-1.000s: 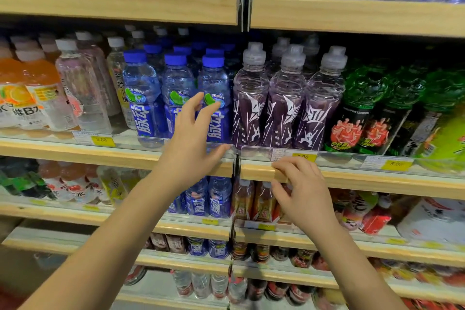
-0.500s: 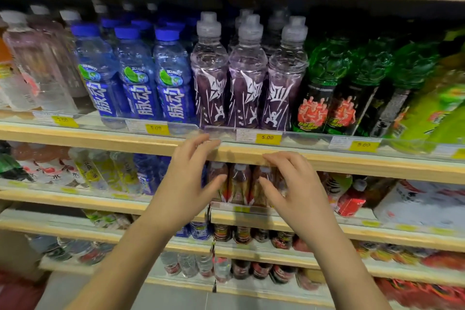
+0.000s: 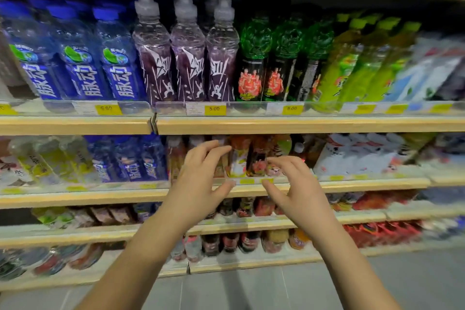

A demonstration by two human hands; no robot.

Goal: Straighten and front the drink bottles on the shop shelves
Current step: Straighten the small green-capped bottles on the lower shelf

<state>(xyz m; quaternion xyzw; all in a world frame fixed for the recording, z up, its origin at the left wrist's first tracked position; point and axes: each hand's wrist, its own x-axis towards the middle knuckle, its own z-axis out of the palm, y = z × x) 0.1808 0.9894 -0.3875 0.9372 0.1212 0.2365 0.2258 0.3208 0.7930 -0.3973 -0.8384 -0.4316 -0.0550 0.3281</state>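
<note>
Both hands hover in front of the second shelf (image 3: 352, 185), fingers spread and curled, holding nothing. The left hand (image 3: 198, 178) and right hand (image 3: 299, 189) flank the small brown and red bottles (image 3: 247, 158) just below the purple bottles (image 3: 188, 58). The step looks like reaching in; next, each hand would need to close on a bottle and turn its label forward.
</note>
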